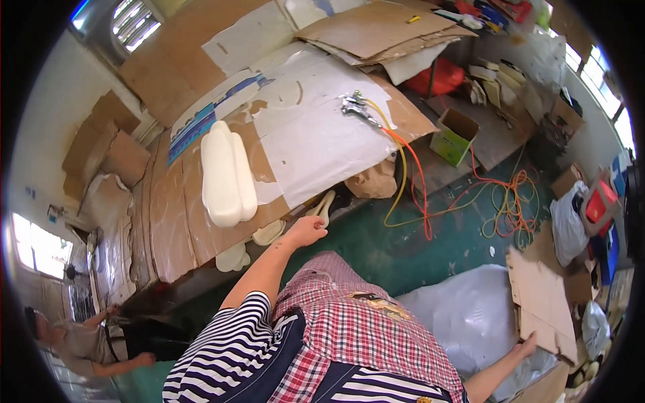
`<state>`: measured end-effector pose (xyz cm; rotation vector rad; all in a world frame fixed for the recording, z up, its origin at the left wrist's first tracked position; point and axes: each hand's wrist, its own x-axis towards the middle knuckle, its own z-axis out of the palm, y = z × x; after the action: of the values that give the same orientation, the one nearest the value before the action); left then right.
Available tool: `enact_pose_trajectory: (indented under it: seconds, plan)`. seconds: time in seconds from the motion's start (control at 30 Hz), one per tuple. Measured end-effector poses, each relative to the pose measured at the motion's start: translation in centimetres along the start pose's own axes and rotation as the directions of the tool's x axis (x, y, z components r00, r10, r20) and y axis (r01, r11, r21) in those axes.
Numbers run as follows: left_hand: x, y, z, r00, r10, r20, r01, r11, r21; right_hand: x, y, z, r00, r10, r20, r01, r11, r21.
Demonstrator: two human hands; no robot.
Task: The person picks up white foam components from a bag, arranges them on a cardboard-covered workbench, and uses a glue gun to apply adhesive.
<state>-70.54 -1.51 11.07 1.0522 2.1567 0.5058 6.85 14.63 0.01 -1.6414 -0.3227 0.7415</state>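
Observation:
My left hand hangs by the near edge of the cardboard-covered table, its fingers curled in with nothing visible in them. Just beyond it, a cream strip-like piece shows under the table edge. At the lower right, my right hand grips the lower edge of a flat cardboard piece, beside a large grey plastic-wrapped bundle. Long cream foam-like pads lie together on the table's left part. A metal spray gun rests farther right, with hoses running off it.
Orange and yellow hoses trail to a tangle on the green floor. A green box stands right of the table. Stacked cardboard sheets lie at the back. Another person is at the lower left. Bags and boxes line the right.

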Motion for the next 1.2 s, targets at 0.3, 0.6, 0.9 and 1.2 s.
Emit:
enact_pose_trajectory:
  seconds: [0.3, 0.6, 0.9, 1.2]
  plan:
    - [-0.5, -3.3, -7.3, 0.925, -0.086, -0.369, 0.010, 0.979, -0.204, -15.0, -15.4, 19.1, 0.896, -0.433, 0.101, 0.444, 0.861, -0.246]
    - [-2.2, -15.8, -17.1, 0.132, -0.322, -0.937, 0.306, 0.913, -0.271, -37.7, -22.6, 36.8, 0.654, -0.634, 0.414, 0.571, 0.772, 0.280]
    - [-6.0, -16.2, -14.9, 0.461, -0.874, -0.155, -0.111, 0.117, -0.987, -58.0, -12.6, 64.3, 0.118, -0.741, 0.661, 0.734, 0.514, 0.444]
    - [-1.7, -12.1, -13.0, 0.321, -0.934, -0.158, -0.372, 0.029, -0.928, -73.6, 12.1, 69.0, -0.241, 0.492, 0.837, 0.151, 0.871, -0.468]
